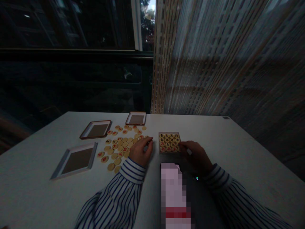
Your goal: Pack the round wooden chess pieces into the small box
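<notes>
Rows of round Chinese chess pieces [168, 140] with black and red characters fill a shallow clear box [165, 133]. My right hand [196, 156] is at the box's right side, its thumb and forefinger pinched at the wall and covering the right end of the lower rows. My left hand [140, 151] hovers left of the box, thumb and forefinger tips close together; whatever may be between them is hidden. Beneath and beside it spreads a loose heap of wooden Chinese chess pieces [120, 148], some face down, some showing red or black characters.
On the white table [228, 140], two brown-rimmed trays [82, 137] [135, 124] stand behind the heap, and a pale tray [92, 156] lies to its left. A phone [172, 190] with a blurred screen is close to me. A window [147, 25] and a curtain [202, 57] are beyond.
</notes>
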A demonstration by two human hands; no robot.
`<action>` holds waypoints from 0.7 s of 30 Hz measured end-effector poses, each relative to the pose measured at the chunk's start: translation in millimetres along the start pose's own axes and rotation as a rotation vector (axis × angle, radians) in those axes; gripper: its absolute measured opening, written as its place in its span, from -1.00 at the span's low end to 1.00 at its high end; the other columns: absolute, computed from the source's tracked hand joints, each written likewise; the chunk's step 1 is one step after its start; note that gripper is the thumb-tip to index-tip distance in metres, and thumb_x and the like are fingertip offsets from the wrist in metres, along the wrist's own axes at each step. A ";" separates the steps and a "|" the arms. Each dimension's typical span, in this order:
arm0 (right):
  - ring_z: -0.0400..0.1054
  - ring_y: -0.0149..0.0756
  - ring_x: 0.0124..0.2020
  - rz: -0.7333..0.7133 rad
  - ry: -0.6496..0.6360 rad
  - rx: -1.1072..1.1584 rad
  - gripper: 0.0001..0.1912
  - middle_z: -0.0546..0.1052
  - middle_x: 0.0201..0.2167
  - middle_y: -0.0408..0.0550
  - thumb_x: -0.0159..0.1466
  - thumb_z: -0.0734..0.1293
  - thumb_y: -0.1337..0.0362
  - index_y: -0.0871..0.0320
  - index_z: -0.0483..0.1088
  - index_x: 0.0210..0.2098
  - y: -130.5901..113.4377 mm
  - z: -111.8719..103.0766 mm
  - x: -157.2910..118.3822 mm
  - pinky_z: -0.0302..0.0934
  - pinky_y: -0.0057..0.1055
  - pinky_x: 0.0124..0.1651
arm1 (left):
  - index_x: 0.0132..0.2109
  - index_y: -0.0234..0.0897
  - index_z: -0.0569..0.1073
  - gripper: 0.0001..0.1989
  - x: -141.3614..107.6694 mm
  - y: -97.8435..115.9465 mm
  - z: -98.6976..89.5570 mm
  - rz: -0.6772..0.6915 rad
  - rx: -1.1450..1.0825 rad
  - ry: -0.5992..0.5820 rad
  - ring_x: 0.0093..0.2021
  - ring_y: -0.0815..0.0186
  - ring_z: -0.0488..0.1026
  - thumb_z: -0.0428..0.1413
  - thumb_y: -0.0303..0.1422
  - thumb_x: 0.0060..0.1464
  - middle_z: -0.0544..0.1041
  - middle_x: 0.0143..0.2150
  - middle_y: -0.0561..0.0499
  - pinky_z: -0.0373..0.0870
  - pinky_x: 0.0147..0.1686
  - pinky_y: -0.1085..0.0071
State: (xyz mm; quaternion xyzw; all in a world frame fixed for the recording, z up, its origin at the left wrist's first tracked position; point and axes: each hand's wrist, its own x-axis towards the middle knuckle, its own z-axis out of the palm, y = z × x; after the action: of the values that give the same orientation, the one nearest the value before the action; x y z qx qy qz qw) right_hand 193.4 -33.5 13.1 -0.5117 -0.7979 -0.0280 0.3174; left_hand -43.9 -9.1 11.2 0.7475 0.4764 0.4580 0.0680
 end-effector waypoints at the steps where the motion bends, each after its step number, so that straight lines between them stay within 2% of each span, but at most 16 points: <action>1: 0.34 -0.29 -0.38 0.001 -0.002 0.000 -0.78 0.50 -0.41 0.00 0.23 0.15 0.28 0.20 0.40 -0.27 -0.5 -0.2 0.1 0.15 -0.35 -0.29 | -0.20 -0.30 0.46 -0.79 2.4 -1.1 -4.4 -0.042 -0.005 0.034 -0.32 0.34 0.47 0.00 -0.35 0.05 0.54 -0.27 -0.07 0.40 -0.23 0.38; 5: 0.33 -0.30 -0.39 0.005 -0.039 -0.015 -0.77 0.50 -0.43 -0.02 0.22 0.14 0.29 0.19 0.40 -0.29 -1.4 -0.1 0.4 0.13 -0.38 -0.30 | -0.20 -0.29 0.46 -0.76 10.8 -4.4 -22.0 -0.208 -0.116 0.145 -0.33 0.34 0.47 0.03 -0.28 0.02 0.54 -0.30 -0.04 0.41 -0.26 0.39; 8: 0.34 -0.30 -0.40 -0.001 -0.054 -0.040 -0.76 0.50 -0.44 -0.03 0.22 0.14 0.29 0.19 0.41 -0.28 -1.0 0.4 0.6 0.13 -0.37 -0.31 | -0.21 -0.30 0.47 -0.74 17.2 -6.3 -34.7 -0.313 -0.203 0.185 -0.30 0.32 0.47 0.04 -0.25 0.00 0.54 -0.31 -0.03 0.41 -0.25 0.39; 11: 0.35 -0.29 -0.40 -0.013 -0.044 -0.033 -0.77 0.51 -0.44 -0.03 0.21 0.14 0.30 0.20 0.41 -0.27 -1.2 0.2 0.6 0.13 -0.37 -0.30 | -0.21 -0.33 0.47 -0.72 26.5 -10.0 -48.8 -0.319 -0.263 0.207 -0.26 0.30 0.47 0.06 -0.24 -0.01 0.54 -0.28 -0.06 0.39 -0.20 0.36; 15: 0.36 -0.28 -0.40 -0.023 -0.031 -0.010 -0.76 0.51 -0.42 0.00 0.21 0.14 0.29 0.22 0.41 -0.28 -2.2 -0.3 0.6 0.15 -0.36 -0.31 | -0.23 -0.35 0.48 -0.70 41.6 -18.1 -66.3 -0.338 -0.260 0.190 -0.36 0.31 0.47 0.08 -0.22 -0.05 0.54 -0.34 -0.06 0.41 -0.27 0.37; 21: 0.37 -0.28 -0.40 -0.003 -0.058 -0.032 -0.77 0.52 -0.42 -0.02 0.21 0.14 0.29 0.18 0.40 -0.27 2.3 0.7 1.4 0.17 -0.34 -0.33 | -0.27 -0.36 0.48 -0.69 47.3 -33.8 -75.1 -0.372 -0.257 0.184 -0.39 0.30 0.48 0.10 -0.20 -0.09 0.54 -0.40 -0.05 0.43 -0.33 0.38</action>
State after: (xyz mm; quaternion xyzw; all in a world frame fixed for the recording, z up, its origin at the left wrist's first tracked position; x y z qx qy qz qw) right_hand 194.6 -31.0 12.6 -0.5163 -0.8069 -0.0263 0.2857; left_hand -116.2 20.5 65.2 0.5871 0.5479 0.5607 0.2021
